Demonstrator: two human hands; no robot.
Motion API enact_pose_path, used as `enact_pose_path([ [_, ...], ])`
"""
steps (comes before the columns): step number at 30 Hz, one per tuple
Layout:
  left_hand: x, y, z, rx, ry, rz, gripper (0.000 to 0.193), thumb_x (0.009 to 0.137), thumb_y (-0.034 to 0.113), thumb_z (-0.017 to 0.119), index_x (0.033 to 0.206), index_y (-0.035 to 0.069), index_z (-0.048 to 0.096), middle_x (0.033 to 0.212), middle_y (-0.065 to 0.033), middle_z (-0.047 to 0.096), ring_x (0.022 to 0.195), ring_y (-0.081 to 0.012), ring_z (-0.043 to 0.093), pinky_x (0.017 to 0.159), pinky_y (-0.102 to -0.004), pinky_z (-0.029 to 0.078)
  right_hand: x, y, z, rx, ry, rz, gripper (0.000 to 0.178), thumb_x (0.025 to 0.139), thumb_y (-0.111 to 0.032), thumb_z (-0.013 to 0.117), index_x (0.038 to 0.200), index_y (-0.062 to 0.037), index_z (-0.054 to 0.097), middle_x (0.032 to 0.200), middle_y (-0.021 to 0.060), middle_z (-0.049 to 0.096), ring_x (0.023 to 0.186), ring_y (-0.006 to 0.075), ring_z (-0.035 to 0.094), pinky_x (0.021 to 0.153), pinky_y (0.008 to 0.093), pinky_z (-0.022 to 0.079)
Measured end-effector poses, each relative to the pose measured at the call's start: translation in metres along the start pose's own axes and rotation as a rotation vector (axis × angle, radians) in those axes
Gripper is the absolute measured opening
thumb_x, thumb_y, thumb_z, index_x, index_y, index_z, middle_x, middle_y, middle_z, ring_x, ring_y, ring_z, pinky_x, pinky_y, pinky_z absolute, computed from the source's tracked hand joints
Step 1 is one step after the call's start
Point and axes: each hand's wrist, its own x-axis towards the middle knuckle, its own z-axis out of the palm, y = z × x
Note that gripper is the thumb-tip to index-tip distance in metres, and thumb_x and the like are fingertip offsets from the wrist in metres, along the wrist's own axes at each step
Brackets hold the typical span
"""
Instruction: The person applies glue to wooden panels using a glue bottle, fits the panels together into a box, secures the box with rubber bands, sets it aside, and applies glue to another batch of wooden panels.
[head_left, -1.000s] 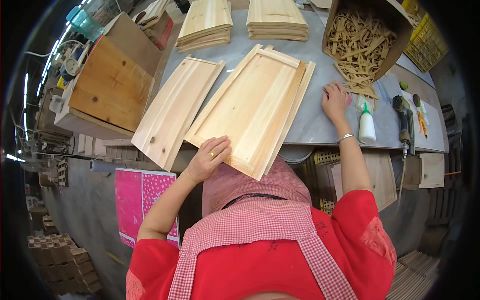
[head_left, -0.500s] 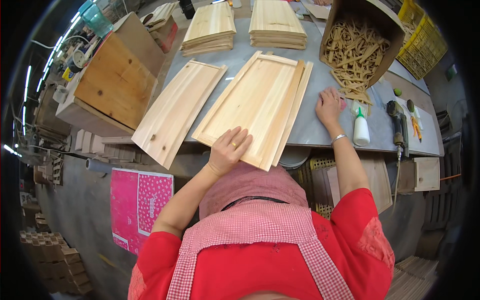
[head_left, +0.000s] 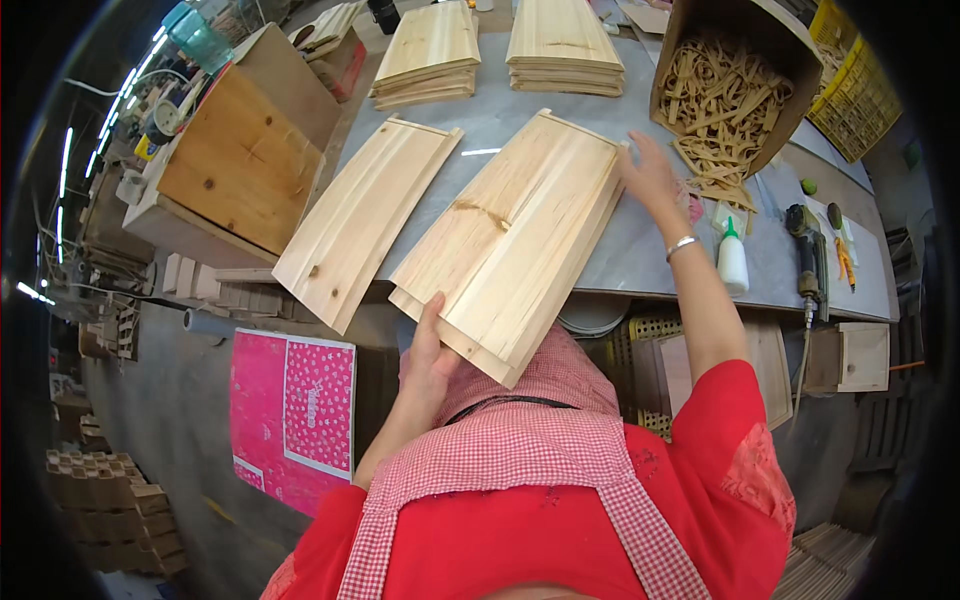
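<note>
A smooth pale wooden panel (head_left: 510, 235) lies over another panel whose edges show beneath it; together they overhang the table's near edge. My left hand (head_left: 430, 362) grips their near left corner, thumb on top, the other fingers mostly hidden underneath. At the far right corner my right hand (head_left: 652, 178) has its fingers stretched out, close against the panel's edge. A separate wooden board (head_left: 365, 215) with a strip at its far end rests to the left. A pink cloth (head_left: 694, 205) is partly hidden behind my right wrist.
On the grey table (head_left: 650, 255) stand two panel stacks (head_left: 425, 50) at the back and a white glue bottle (head_left: 732, 262) with a green tip. A tipped box (head_left: 790, 40) spills wood strips (head_left: 725, 100). A nail gun (head_left: 808, 255) with a hose lies right; a wooden box (head_left: 240, 160) stands left.
The rimmed panel's face has gone from view; a smooth panel face is now up, nearer me. My left hand went from resting on top to gripping the corner. My right hand left the pink cloth.
</note>
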Motion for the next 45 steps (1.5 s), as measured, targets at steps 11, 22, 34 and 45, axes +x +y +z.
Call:
enact_pose_path([
  [11, 0.031, -0.014, 0.009, 0.059, 0.159, 0.021, 0.07, 0.093, 0.044, 0.066, 0.144, 0.004, 0.041, 0.139, -0.015, 0.053, 0.125, -0.0315, 0.055, 0.104, -0.0462, 0.047, 0.048, -0.055, 0.063, -0.307, -0.43, 0.053, 0.04, 0.091, -0.034, 0.057, 0.113, -0.0016, 0.064, 0.115, 0.0237, 0.063, 0.114, 0.0407, 0.057, 0.1, 0.0463, 0.045],
  [22, -0.019, 0.012, -0.001, 0.167, 0.26, -0.103, 0.062, 0.097, 0.033, 0.064, 0.145, 0.003, 0.039, 0.14, -0.0179, 0.052, 0.124, -0.0329, 0.055, 0.105, -0.0496, 0.047, -0.002, -0.092, 0.081, -0.252, -0.285, -0.037, 0.038, 0.088, -0.032, 0.062, 0.113, -0.0038, 0.064, 0.113, 0.0212, 0.063, 0.112, 0.0376, 0.057, 0.103, 0.0478, 0.041],
  [34, 0.027, 0.022, 0.01, 0.237, 0.222, -0.106, 0.059, 0.096, 0.028, 0.067, 0.143, 0.002, 0.044, 0.14, -0.0145, 0.053, 0.128, -0.0288, 0.052, 0.107, -0.0452, 0.046, 0.023, -0.067, 0.099, -0.225, -0.196, -0.008, 0.036, 0.087, -0.032, 0.062, 0.111, -0.0056, 0.065, 0.114, 0.02, 0.062, 0.115, 0.0372, 0.055, 0.103, 0.047, 0.04],
  [45, 0.03, 0.025, 0.006, 0.243, 0.172, -0.134, 0.06, 0.095, 0.026, 0.069, 0.144, 0.004, 0.043, 0.143, -0.0121, 0.051, 0.13, -0.0283, 0.05, 0.108, -0.0467, 0.045, 0.022, -0.062, 0.096, -0.232, -0.239, 0.021, 0.037, 0.09, -0.034, 0.058, 0.112, -0.0052, 0.067, 0.12, 0.0208, 0.061, 0.12, 0.0374, 0.054, 0.107, 0.0474, 0.036],
])
